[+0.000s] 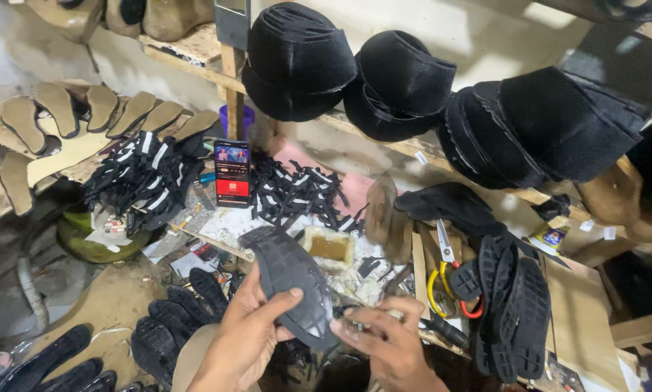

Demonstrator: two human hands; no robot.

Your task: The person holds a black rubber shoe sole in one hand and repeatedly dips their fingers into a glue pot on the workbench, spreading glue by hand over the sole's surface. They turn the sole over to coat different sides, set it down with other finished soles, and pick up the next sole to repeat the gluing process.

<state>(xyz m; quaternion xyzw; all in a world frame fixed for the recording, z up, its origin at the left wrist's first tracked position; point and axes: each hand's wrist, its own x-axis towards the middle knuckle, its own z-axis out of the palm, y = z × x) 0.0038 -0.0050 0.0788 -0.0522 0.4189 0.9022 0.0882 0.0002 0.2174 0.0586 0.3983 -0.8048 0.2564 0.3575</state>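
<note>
My left hand (243, 335) grips a black rubber shoe sole (289, 279) by its lower edge, thumb laid across its ridged face, and holds it tilted up over the workbench. My right hand (387, 335) sits just right of the sole's lower tip, its fingers curled round a small dark item I cannot make out. Just behind the sole stands a small open tray of yellowish glue (329, 248).
Scissors with yellow and red handles (449, 272) lie beside stacked black soles (513, 305). A lit phone (232, 173) stands propped among black straps (144, 174). More soles (172, 319) lie at lower left, tan insoles (86, 112) on the left rack, black uppers (398, 83) on a shelf.
</note>
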